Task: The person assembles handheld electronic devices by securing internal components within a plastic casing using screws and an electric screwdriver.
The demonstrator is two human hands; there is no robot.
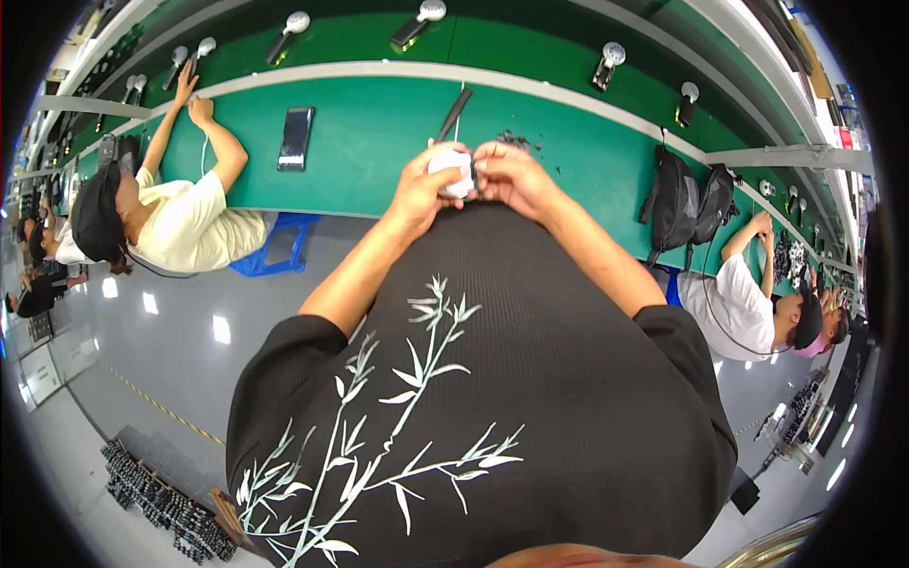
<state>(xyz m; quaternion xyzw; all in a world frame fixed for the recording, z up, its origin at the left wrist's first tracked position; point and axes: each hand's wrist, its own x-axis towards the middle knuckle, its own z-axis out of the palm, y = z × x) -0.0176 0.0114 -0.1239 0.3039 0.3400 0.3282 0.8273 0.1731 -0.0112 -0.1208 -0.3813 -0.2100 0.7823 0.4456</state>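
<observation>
In the head view, the left hand's [414, 194] grip is wrapped around a rounded white piece [449, 176] at the bench's [369, 118] near edge, close to the body, seemingly to steady it. The right hand [516, 178] meets its three o'clock side, fingertips bunched; whether that grip clamps anything, I cannot tell. From the piece, a black-handled tool [454, 114] lies at twelve o'clock, probably for easy reach; dark scraps [514, 140] sit at two.
</observation>
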